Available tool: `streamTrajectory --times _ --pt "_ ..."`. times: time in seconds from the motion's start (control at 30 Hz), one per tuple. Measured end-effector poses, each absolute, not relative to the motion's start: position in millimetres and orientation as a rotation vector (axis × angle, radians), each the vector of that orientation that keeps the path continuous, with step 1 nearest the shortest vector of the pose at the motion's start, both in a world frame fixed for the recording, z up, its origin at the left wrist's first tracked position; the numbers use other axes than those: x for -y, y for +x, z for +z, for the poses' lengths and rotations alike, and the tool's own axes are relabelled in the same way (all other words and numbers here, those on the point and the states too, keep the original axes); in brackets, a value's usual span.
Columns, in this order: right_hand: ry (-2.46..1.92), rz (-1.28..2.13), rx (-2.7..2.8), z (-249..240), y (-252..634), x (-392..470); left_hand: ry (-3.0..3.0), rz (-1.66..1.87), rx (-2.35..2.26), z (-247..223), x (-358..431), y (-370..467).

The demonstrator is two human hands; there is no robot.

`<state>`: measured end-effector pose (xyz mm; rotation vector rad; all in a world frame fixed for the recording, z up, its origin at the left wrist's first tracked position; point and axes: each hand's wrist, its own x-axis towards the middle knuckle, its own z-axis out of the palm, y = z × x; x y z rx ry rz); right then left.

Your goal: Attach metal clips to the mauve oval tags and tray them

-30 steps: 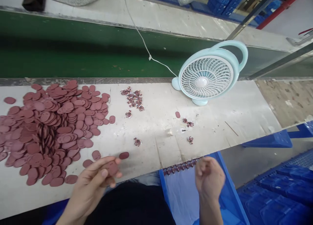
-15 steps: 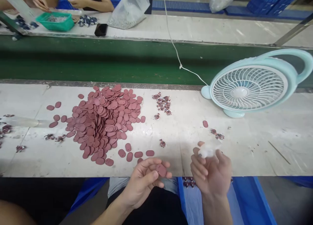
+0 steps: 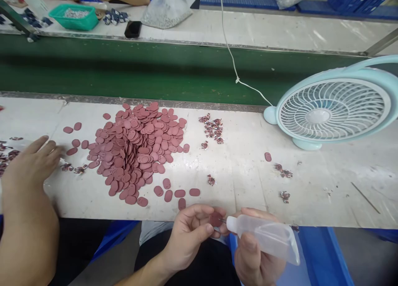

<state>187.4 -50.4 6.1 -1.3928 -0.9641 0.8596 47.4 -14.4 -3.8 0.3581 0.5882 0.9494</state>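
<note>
My left hand (image 3: 194, 234) pinches a dark red oval piece (image 3: 216, 219) between thumb and fingers, just off the front edge of the bench. My right hand (image 3: 256, 253) is closed round a translucent squeeze bottle (image 3: 267, 236) with a thin needle tip. That tip points left and meets, or nearly meets, the face of the oval piece. Several loose red ovals (image 3: 180, 193) lie beyond my left hand, beside a big heap of the same ovals (image 3: 133, 149). Small dark-and-shiny parts (image 3: 214, 128) sit in a cluster at the back, with a single one (image 3: 211, 179) nearer me.
A light blue fan (image 3: 332, 111) stands at the right, its white cord (image 3: 230, 49) running back. Another person's hand (image 3: 37, 157) rests at far left near more small parts. Across the green gap (image 3: 139, 70) are a teal basket (image 3: 74, 18) and a blue bin (image 3: 326, 253) sits below my bench.
My right hand has swung the bottle down and left, bringing its tip to the oval piece in my left hand. A co-worker's hand has come in at the left.
</note>
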Motion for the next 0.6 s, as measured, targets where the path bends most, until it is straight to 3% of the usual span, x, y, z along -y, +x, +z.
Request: streamTrajectory --times 0.1,0.47,0.6 --pt "-1.416 0.640 0.991 14 184 46 0.354 0.955 -0.600 -4 14 46" --pt "-1.377 0.747 0.946 18 180 42 0.374 0.976 -0.559 -6 16 45" --pt "-1.378 0.612 1.137 15 185 43 0.398 0.985 -0.562 -9 16 45"
